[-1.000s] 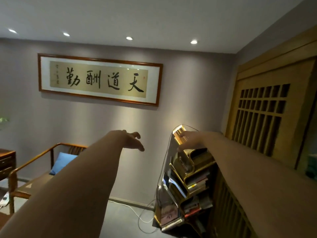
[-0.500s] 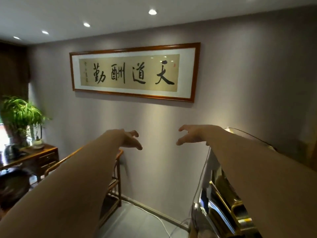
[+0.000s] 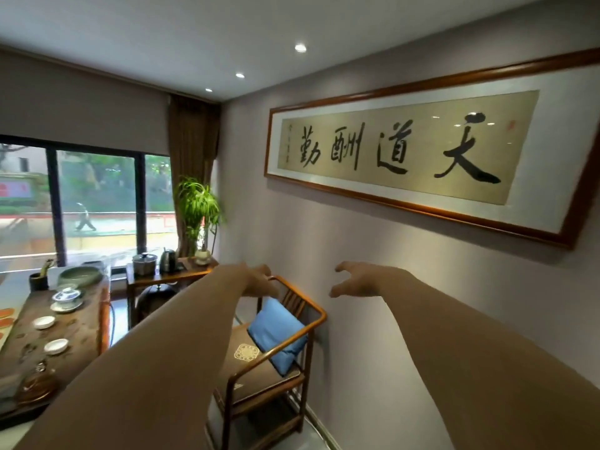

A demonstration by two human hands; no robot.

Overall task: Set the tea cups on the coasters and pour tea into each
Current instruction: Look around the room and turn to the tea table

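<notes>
Both arms stretch forward in mid-air. My left hand (image 3: pixel 259 282) and my right hand (image 3: pixel 355 280) are empty with fingers spread, well above and to the right of the tea table. On the dark wooden tea table (image 3: pixel 81 323) at the left stand two small white tea cups (image 3: pixel 44 322) (image 3: pixel 56 345), a lidded blue-and-white gaiwan (image 3: pixel 66 297) on a saucer, and a dark teapot (image 3: pixel 37 384) near the front. No coasters can be made out.
A wooden armchair (image 3: pixel 292 336) with a blue cushion (image 3: pixel 276 336) stands against the wall below my hands. A side table (image 3: pixel 168 276) carries a kettle (image 3: pixel 168 259) and a pot. A green bowl (image 3: pixel 79 276), a plant (image 3: pixel 198 209) and a window lie beyond.
The view has swung left, from the bookshelf and wooden screen to the armchair, window and tea table. Both arms stay stretched out and empty.
</notes>
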